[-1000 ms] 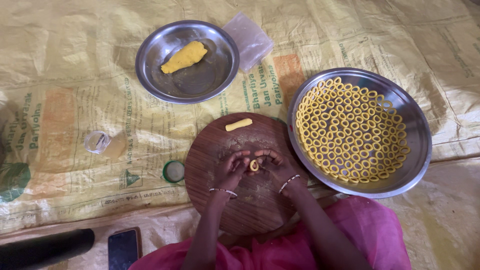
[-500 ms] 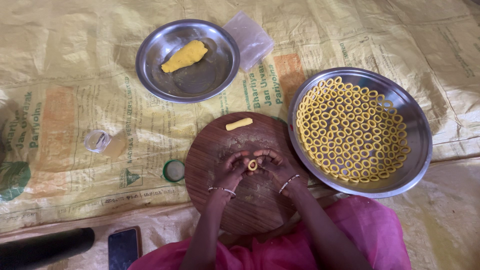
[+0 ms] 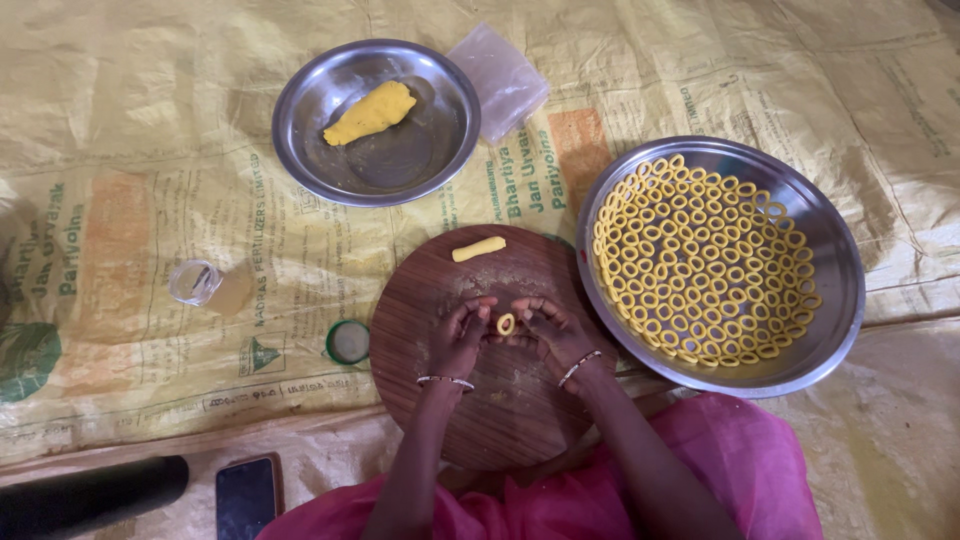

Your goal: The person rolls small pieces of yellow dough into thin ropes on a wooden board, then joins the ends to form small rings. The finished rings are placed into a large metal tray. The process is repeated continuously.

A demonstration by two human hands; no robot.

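- Little has shifted since the earlier frame: both hands stay over the round dark wooden board (image 3: 500, 400), and the small yellow dough ring (image 3: 506, 324) stays between the fingertips, perhaps turned slightly more upright.
- Her left hand (image 3: 460, 340) and right hand (image 3: 552, 332) are both closed in a pinch on that ring, near the middle of the board, a thin bangle on each wrist.
- Judging by this, the step in hand is joining the ends of a rolled strip into a loop; the next move would call for a light grip so the soft ring keeps its shape when lifted.
- A short yellow dough stick (image 3: 478, 248) lies by the board's far edge.
- Off the board's right edge sits a wide steel plate (image 3: 830, 250) packed with finished yellow dough rings (image 3: 700, 265).
- Beyond the board's far-left edge a smaller steel plate (image 3: 440, 150) holds a lump of yellow dough (image 3: 370, 112), with a clear folded plastic pouch (image 3: 497, 80) touching its rim.
- Everything rests on a yellow woven sack sheet (image 3: 150, 120) printed with green lettering, an orange patch and a green emblem at its left edge.
- Left of the board lie a small clear glass jar (image 3: 195, 281) and a green lid (image 3: 348, 341); a dark phone (image 3: 246, 496) lies at the sheet's near edge.
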